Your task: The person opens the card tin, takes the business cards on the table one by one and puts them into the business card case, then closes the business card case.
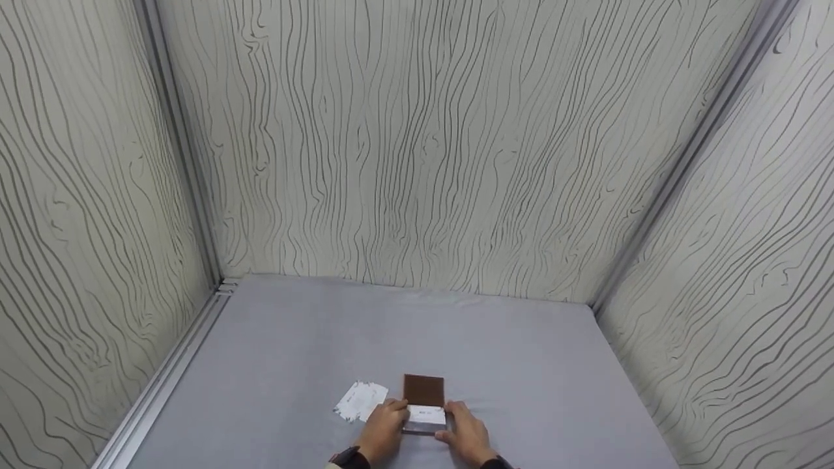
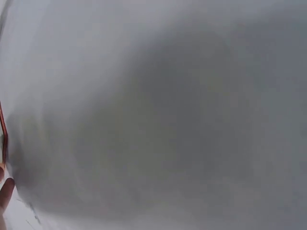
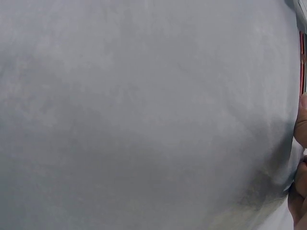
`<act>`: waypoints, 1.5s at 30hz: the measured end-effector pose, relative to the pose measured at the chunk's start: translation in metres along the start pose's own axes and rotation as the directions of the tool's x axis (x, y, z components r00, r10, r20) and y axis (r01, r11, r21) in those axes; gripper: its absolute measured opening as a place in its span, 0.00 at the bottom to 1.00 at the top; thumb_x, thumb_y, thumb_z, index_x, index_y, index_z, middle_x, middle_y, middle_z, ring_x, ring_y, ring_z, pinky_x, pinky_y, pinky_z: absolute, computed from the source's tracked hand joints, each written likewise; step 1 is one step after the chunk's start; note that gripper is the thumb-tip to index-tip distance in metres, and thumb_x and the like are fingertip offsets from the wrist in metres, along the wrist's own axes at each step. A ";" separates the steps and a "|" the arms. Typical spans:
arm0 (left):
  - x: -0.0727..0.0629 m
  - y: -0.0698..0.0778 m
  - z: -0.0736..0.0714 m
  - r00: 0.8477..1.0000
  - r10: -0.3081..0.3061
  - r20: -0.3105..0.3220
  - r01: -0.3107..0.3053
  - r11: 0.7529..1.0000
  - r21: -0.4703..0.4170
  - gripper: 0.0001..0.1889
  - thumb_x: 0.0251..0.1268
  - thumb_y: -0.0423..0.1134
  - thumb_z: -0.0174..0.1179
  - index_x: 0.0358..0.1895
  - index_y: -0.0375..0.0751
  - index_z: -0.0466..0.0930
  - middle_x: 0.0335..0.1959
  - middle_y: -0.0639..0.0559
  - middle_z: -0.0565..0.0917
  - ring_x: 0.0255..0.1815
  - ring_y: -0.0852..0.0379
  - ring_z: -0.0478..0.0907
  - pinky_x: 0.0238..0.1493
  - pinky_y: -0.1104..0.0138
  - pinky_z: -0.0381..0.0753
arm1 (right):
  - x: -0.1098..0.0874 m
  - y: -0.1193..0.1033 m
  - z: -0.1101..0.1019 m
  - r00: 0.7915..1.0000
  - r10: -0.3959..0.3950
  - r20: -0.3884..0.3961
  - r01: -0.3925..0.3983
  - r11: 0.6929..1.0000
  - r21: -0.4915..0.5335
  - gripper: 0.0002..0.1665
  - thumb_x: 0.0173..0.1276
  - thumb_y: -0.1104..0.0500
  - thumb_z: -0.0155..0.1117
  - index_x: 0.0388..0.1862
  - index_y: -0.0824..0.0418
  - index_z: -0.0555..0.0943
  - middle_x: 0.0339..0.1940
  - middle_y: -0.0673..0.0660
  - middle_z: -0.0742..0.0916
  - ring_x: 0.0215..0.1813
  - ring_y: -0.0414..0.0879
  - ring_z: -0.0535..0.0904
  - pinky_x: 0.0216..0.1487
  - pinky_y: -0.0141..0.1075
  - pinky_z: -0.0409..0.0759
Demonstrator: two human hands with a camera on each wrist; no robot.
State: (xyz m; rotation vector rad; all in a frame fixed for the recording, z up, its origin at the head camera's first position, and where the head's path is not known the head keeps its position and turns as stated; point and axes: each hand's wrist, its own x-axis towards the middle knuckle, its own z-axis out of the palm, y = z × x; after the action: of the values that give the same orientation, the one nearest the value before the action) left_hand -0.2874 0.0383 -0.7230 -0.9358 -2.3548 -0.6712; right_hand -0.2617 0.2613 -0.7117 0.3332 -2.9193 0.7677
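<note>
In the head view, a small flat case [image 1: 424, 391] lies near the front of the grey cloth, its far part a brown square. Its near part bears a white printed slip [image 1: 427, 414] above a greyish strip. My left hand [image 1: 384, 431] grips the left side of the case, and my right hand [image 1: 466, 434] holds the right side, thumb at the near corner. A white sheet with ragged edges [image 1: 360, 400] lies just left, partly behind the left hand. At their outer edges, the wrist views catch only fingertips [image 2: 6, 191] and a thin reddish edge of the case [image 3: 301, 62].
Grey cloth [image 1: 404, 332] covers the table. Wood-grain patterned walls [image 1: 417, 143] enclose it at the back and both sides. A metal rail [image 1: 163, 384] runs along the left edge, and posts stand in the back corners.
</note>
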 end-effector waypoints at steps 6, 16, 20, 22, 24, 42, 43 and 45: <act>-0.008 -0.011 -0.004 0.997 -0.027 -0.071 0.024 0.999 -0.045 0.05 0.52 0.25 0.65 0.30 0.39 0.85 0.33 0.50 0.84 0.35 0.54 0.80 0.35 0.63 0.77 | 0.000 0.004 0.000 0.999 -0.042 -0.005 0.042 0.999 0.004 0.30 0.56 0.48 0.74 0.51 0.64 0.78 0.53 0.64 0.80 0.54 0.62 0.79 0.50 0.54 0.77; -0.016 -0.022 -0.012 0.995 -0.050 -0.082 0.048 0.998 -0.030 0.06 0.54 0.25 0.63 0.25 0.39 0.82 0.25 0.53 0.81 0.28 0.56 0.76 0.30 0.64 0.72 | -0.001 0.007 0.003 0.997 -0.076 -0.032 0.076 0.997 0.005 0.31 0.55 0.42 0.71 0.48 0.62 0.79 0.53 0.64 0.80 0.54 0.63 0.79 0.50 0.53 0.78; -0.019 -0.023 -0.013 0.994 -0.063 -0.089 0.058 0.997 -0.058 0.05 0.54 0.25 0.64 0.25 0.38 0.82 0.25 0.52 0.81 0.29 0.55 0.76 0.31 0.64 0.73 | -0.001 0.007 0.003 0.995 -0.088 -0.045 0.088 0.996 0.015 0.30 0.54 0.42 0.72 0.47 0.62 0.78 0.53 0.65 0.80 0.54 0.63 0.80 0.49 0.53 0.78; -0.020 -0.023 -0.014 0.993 -0.074 -0.090 0.067 0.995 -0.075 0.05 0.56 0.25 0.64 0.27 0.37 0.82 0.26 0.52 0.81 0.29 0.56 0.76 0.32 0.64 0.74 | -0.001 0.008 0.004 0.994 -0.101 -0.052 0.101 0.995 0.010 0.31 0.54 0.42 0.71 0.47 0.63 0.78 0.53 0.65 0.80 0.53 0.64 0.80 0.48 0.53 0.78; -0.022 -0.024 -0.014 0.992 -0.082 -0.092 0.075 0.994 -0.085 0.04 0.57 0.25 0.64 0.28 0.37 0.82 0.27 0.51 0.81 0.31 0.56 0.77 0.34 0.63 0.76 | -0.002 0.008 0.004 0.992 -0.109 -0.058 0.110 0.994 0.009 0.31 0.54 0.42 0.71 0.47 0.63 0.79 0.53 0.66 0.80 0.53 0.64 0.80 0.48 0.53 0.78; -0.030 -0.045 -0.035 0.919 -0.386 -0.073 0.386 0.854 0.348 0.20 0.51 0.39 0.74 0.47 0.36 0.81 0.39 0.44 0.80 0.44 0.46 0.77 0.42 0.53 0.75 | 0.002 0.008 0.005 0.998 -0.057 -0.018 0.057 0.998 0.008 0.27 0.54 0.48 0.75 0.47 0.62 0.80 0.56 0.64 0.79 0.56 0.63 0.79 0.47 0.55 0.78; -0.031 -0.046 -0.036 0.917 -0.393 -0.074 0.393 0.852 0.346 0.21 0.51 0.40 0.74 0.47 0.36 0.81 0.39 0.44 0.80 0.44 0.45 0.77 0.42 0.53 0.75 | 0.001 0.007 0.004 0.999 -0.052 -0.016 0.052 0.999 0.010 0.26 0.54 0.49 0.75 0.47 0.62 0.80 0.57 0.64 0.79 0.56 0.63 0.79 0.48 0.55 0.78; -0.032 -0.047 -0.037 0.910 -0.410 -0.069 0.407 0.844 0.351 0.21 0.51 0.40 0.74 0.47 0.35 0.81 0.38 0.43 0.80 0.43 0.44 0.77 0.42 0.52 0.75 | 0.001 0.007 0.004 0.998 -0.053 -0.017 0.053 0.999 0.013 0.26 0.54 0.50 0.75 0.47 0.62 0.80 0.57 0.65 0.80 0.56 0.64 0.78 0.48 0.55 0.78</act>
State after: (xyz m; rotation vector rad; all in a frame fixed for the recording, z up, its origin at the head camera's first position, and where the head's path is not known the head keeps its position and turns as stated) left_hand -0.2912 -0.0300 -0.7270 -0.2747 -2.5904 -0.3617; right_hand -0.2644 0.2649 -0.7178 0.4017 -2.8783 0.7783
